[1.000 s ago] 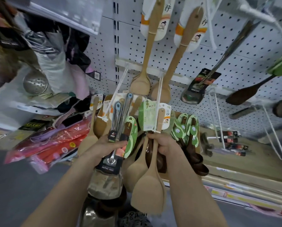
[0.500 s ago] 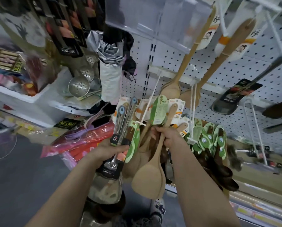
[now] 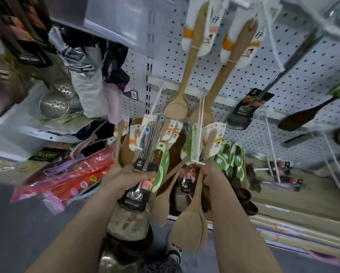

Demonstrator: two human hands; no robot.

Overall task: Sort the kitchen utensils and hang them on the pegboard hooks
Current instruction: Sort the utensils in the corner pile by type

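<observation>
The fingers of the right hand are curled tight round the handles of a small bunch of pale wooden spatulas. The long axis of the bunch runs almost straight up and down, with the blades hanging below the fist and the tagged handle ends rising above it.

The front tip of a long white hook sits just above these fingers, nearly touching the knuckles. The hook slopes up and away to its rail on the pegboard. The pictures do not show whether any handle hole is already threaded on.

The right hand is much the nearer to the hook tip. Hanging the spatulas probably calls for a short lift up and away along the wire.

Left of the hook, the left hand grips a mixed bundle of carded steel tools and green-tagged pieces, also handle-up.

Right of the hook, a neighbouring peg carries green-tagged dark spoons. Above the hook, 2 long wooden spoons hang bowl-down.
</observation>
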